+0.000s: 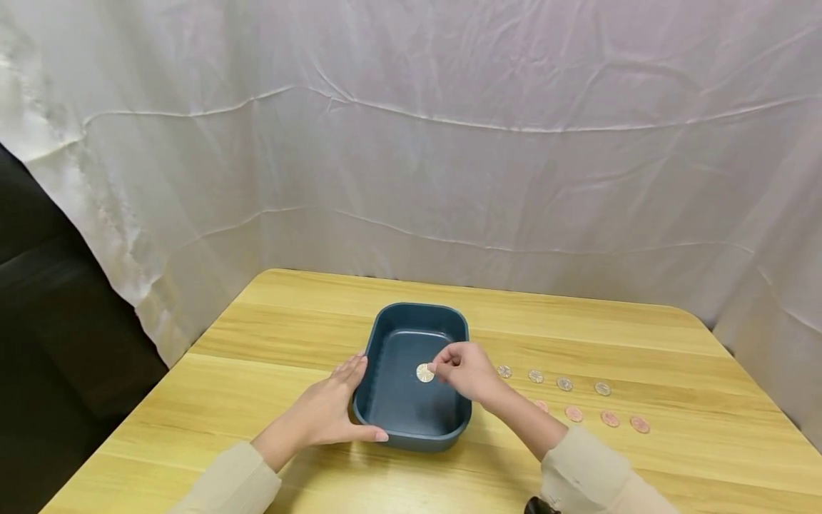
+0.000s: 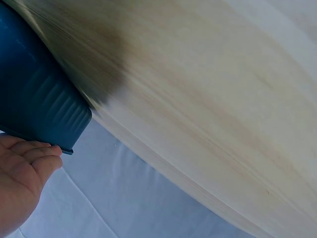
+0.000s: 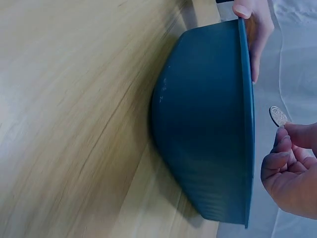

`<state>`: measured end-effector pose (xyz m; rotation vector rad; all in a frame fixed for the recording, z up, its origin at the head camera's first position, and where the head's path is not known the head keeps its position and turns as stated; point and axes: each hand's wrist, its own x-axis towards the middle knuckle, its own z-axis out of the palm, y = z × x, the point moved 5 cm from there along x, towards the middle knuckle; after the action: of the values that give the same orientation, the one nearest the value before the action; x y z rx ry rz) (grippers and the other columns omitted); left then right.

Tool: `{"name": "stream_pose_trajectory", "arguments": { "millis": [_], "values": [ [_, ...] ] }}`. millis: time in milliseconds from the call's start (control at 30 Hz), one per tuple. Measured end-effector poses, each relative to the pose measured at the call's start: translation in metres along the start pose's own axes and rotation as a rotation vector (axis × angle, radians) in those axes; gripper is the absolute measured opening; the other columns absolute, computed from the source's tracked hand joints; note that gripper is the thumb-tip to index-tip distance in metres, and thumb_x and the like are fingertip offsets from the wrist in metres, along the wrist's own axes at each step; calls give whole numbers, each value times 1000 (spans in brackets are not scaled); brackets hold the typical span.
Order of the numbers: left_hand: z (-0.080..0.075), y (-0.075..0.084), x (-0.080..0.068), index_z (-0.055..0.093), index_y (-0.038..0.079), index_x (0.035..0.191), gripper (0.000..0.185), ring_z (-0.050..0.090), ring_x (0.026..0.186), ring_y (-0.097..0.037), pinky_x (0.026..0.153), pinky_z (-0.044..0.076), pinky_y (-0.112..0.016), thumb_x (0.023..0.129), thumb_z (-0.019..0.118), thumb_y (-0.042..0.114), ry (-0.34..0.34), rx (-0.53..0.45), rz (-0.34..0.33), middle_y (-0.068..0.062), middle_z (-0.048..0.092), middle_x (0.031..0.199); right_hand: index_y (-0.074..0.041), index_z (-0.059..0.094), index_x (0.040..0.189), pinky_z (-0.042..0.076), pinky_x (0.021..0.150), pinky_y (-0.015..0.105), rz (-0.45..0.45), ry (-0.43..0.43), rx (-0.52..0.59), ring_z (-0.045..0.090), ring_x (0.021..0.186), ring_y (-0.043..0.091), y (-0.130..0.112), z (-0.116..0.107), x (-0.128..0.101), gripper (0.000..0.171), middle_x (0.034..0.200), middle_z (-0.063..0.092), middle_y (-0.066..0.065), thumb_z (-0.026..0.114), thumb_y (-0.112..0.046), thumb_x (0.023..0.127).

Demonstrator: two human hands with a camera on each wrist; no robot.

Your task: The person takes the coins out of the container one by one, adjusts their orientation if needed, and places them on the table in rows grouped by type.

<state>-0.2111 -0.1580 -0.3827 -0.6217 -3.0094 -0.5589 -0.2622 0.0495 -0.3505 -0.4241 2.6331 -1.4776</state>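
Observation:
A dark blue-green plastic basin (image 1: 411, 407) stands on the table. My left hand (image 1: 334, 407) rests against its left rim, fingers straight along the side and thumb spread to the near rim; the left wrist view shows this hand (image 2: 25, 171) at the basin's edge. Between thumb and fingertips, my right hand (image 1: 465, 368) pinches a pale round coin (image 1: 424, 373) above the basin. In the right wrist view the coin (image 3: 278, 116) is tilted, its patterned face showing, beyond the basin rim and apart from it.
Right of the basin, several silvery coins (image 1: 564, 384) form a row. Nearer me lies a row of copper-coloured coins (image 1: 610, 418), partly hidden by my right forearm. A pale curtain (image 1: 488, 178) hangs behind the wooden table (image 1: 270, 335), and something dark stands at far left.

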Motion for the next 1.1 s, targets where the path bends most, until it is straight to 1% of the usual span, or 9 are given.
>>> {"name": "stream_pose_trajectory", "arguments": {
  "millis": [267,367,500,633,700,833,967,1100],
  "values": [
    [2,-3,-4,27,-3,144,115,27,139,-34,101,40,-52,65,63,73,5,13,-2,-18,24,152,2,65,75,41,50,23,26,32,29,46,53,11,6,-15,-5,12,59,56,8,64,-6,83],
    [3,-3,-4,26,-3,144,115,27,139,-34,102,39,-52,65,63,73,0,11,-3,-17,23,153,4,65,76,38,48,21,49,40,39,44,52,10,13,-22,-9,13,58,54,5,64,-6,83],
    [4,-3,-4,26,-3,144,115,27,139,-34,103,38,-51,66,62,73,-9,12,-1,-17,22,153,5,64,79,31,42,19,84,48,48,41,50,9,23,-34,-14,14,58,53,1,63,-8,84],
    [4,-1,-2,26,-3,144,115,26,139,-33,103,38,-51,66,62,73,-13,6,4,-17,22,153,6,64,82,33,43,20,106,74,41,45,53,10,33,-51,-21,15,61,56,2,62,-9,85],
    [4,-1,-2,26,-3,144,115,26,140,-33,103,38,-51,66,62,73,-16,4,6,-17,22,153,6,65,84,37,47,20,122,88,41,46,55,9,38,-60,-24,15,63,58,3,61,-9,86],
    [2,0,0,25,-3,144,115,27,139,-35,103,38,-51,66,63,73,-11,6,6,-18,22,153,6,64,87,38,49,20,146,97,41,44,54,8,46,-75,-28,17,62,56,-1,59,-11,87],
    [1,0,0,25,-3,144,115,27,139,-36,102,38,-52,66,63,73,-6,5,11,-18,22,152,4,62,86,39,50,21,159,108,29,44,54,7,54,-88,-32,17,62,55,-5,60,-13,88],
    [0,0,0,26,-3,144,115,27,139,-35,101,39,-52,66,63,72,-4,8,18,-19,23,152,4,61,87,41,51,20,185,120,16,44,55,6,63,-100,-36,17,64,56,-4,59,-14,89]
  ]
}}
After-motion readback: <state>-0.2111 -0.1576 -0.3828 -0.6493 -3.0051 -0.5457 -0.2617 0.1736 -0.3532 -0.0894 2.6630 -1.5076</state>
